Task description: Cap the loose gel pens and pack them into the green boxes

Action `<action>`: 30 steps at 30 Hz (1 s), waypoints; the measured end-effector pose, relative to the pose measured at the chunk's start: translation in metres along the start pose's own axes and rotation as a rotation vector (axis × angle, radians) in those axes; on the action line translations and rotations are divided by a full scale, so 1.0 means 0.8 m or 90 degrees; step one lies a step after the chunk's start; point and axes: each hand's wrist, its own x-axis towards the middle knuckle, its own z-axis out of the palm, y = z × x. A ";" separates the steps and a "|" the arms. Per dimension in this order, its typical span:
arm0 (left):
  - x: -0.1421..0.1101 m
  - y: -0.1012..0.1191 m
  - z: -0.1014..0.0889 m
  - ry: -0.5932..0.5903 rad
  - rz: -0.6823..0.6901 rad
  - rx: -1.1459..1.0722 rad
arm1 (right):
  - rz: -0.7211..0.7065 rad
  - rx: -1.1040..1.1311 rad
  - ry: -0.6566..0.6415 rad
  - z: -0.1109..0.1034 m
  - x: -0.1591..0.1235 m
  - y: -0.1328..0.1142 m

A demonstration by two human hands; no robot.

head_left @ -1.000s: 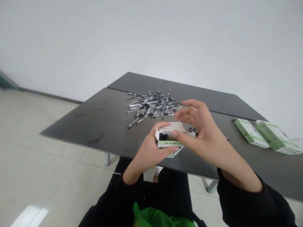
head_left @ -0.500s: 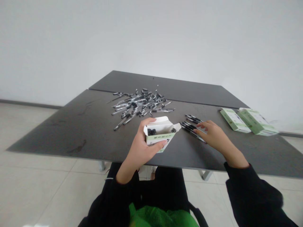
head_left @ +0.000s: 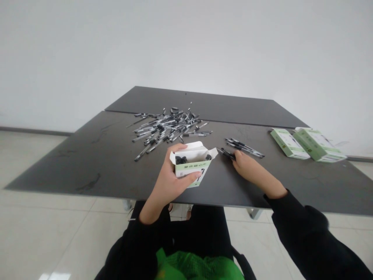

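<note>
My left hand [head_left: 171, 177] grips a small white and green carton [head_left: 191, 171] with its top flaps up, tilted near the table's front edge. Black pen ends [head_left: 181, 160] show inside it. To the right of the carton, my right hand [head_left: 243, 163] is closed around a few black pens [head_left: 226, 154], their tips pointing toward the carton but apart from it. Just beyond that hand lies a small row of clear pens with black grips [head_left: 244, 146]. How many pens the right hand holds is hidden by its fingers.
A large heap of loose pens [head_left: 169, 126] spreads over the middle left of the dark table [head_left: 58, 163]. Two green and white cartons, one smaller [head_left: 290, 144] and one larger [head_left: 319, 144], lie at the right. A seam crosses the table behind the heap.
My right hand has closed on some of the pens beside it and moved left with them, toward the carton. My left hand still grips the carton in nearly the same spot.
</note>
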 end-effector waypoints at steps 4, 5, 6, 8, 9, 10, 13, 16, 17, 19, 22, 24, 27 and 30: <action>0.000 0.001 0.000 -0.005 -0.009 0.000 | 0.052 0.155 0.062 -0.009 -0.002 0.014; 0.000 0.002 -0.001 -0.009 -0.018 -0.005 | 0.062 0.213 0.099 -0.015 -0.005 0.015; 0.000 0.002 0.000 -0.016 -0.030 -0.010 | 0.067 0.282 0.144 -0.022 -0.008 0.014; 0.000 0.003 0.000 -0.030 -0.052 -0.023 | 0.044 0.460 0.252 -0.042 -0.017 0.002; 0.000 0.003 0.001 -0.038 -0.061 -0.027 | 0.019 0.567 0.310 -0.055 -0.022 -0.009; 0.000 0.003 0.002 -0.045 -0.067 -0.029 | -0.008 0.679 0.361 -0.069 -0.028 -0.024; -0.001 0.003 0.003 -0.058 -0.069 -0.023 | -0.089 0.943 0.476 -0.115 -0.042 -0.077; -0.001 0.000 0.003 -0.053 -0.041 -0.013 | -0.155 1.001 0.533 -0.151 -0.048 -0.125; -0.002 -0.001 0.003 -0.050 -0.028 -0.012 | -0.170 1.005 0.541 -0.159 -0.048 -0.137; -0.002 -0.003 0.002 -0.052 -0.005 -0.017 | -0.197 1.015 0.543 -0.167 -0.044 -0.154; -0.001 -0.005 0.002 -0.059 0.017 -0.031 | -0.223 1.011 0.488 -0.164 -0.035 -0.167; -0.001 -0.006 0.002 -0.059 0.028 -0.036 | -0.218 0.970 0.430 -0.158 -0.032 -0.172; -0.001 -0.007 0.002 -0.061 0.037 -0.044 | -0.195 0.898 0.365 -0.152 -0.030 -0.175; 0.000 -0.005 0.001 -0.064 0.039 -0.052 | -0.203 0.862 0.295 -0.154 -0.028 -0.173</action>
